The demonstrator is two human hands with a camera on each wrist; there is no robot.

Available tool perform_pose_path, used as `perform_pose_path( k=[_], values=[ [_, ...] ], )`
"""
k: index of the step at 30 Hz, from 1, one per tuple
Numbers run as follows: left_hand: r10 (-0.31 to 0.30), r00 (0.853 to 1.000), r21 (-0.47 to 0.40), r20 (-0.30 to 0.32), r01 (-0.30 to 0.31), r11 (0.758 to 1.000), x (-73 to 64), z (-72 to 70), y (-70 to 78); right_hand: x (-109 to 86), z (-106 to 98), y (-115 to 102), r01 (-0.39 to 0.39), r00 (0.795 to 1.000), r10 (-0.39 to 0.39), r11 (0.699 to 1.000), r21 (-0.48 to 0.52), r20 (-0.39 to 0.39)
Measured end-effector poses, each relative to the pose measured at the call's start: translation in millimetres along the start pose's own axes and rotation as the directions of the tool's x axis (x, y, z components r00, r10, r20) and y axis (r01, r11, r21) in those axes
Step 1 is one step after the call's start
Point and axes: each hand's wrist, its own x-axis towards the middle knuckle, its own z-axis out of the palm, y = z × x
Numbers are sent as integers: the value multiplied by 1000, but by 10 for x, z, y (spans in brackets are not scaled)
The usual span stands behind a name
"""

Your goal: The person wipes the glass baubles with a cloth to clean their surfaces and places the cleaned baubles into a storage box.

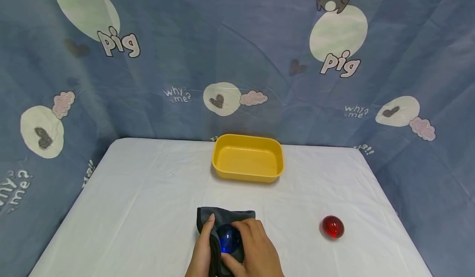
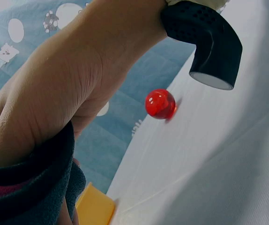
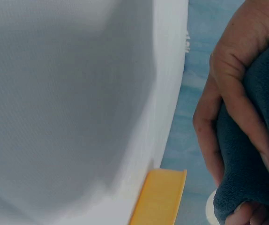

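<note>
Head view first: where did the blue ball sit?

On the person's side of the yellow tray, well apart from it and a little left of its middle, lying against a dark grey cloth.

And the hands?

Both were occupied. The left hand gripped the cloth, its thumb along the fold; the right hand had its fingers curled round the ball, with the thumb at its near side.

How was that best handled?

I judged it to be a wiping step. It seemed to call for a light, steady pinch, the cloth kept snug to the curve and the ball turned a little at a time. Glass-smooth as it looked, it could have slipped from a hard squeeze, so staying low made sense.

What else lay about?

A red ball, nearer the person than the tray and off to its right, touching neither hand.

The surface and the room?

White covering spread under the tray and out to both sides of it. Behind the tray hung a blue curtain, printed with hearts, clouds and the word "pig"; it ran round both flanks too.
</note>
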Motion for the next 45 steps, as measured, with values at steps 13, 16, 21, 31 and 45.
perform_pose_path(
  k=[13,16,21,31,45],
  values=[
    [38,999,-11,25,-38,999,39,-40,-1,-14,-20,0,55,998,-55,998,-33,9],
    [24,996,-16,83,-23,1000,71,-143,-36,-3,-28,-3,40,999,-40,999,-8,12],
    [19,999,22,41,-20,1000,67,-173,-57,3,-31,-20,12,1000,-13,1000,27,23],
    [24,1000,-21,-9,-25,999,6,-15,-18,31,-46,-25,-45,996,44,999,2,79],
    [44,999,-29,32,-43,999,95,-201,-59,25,-59,-52,-10,999,10,1000,-14,45]
  ],
)
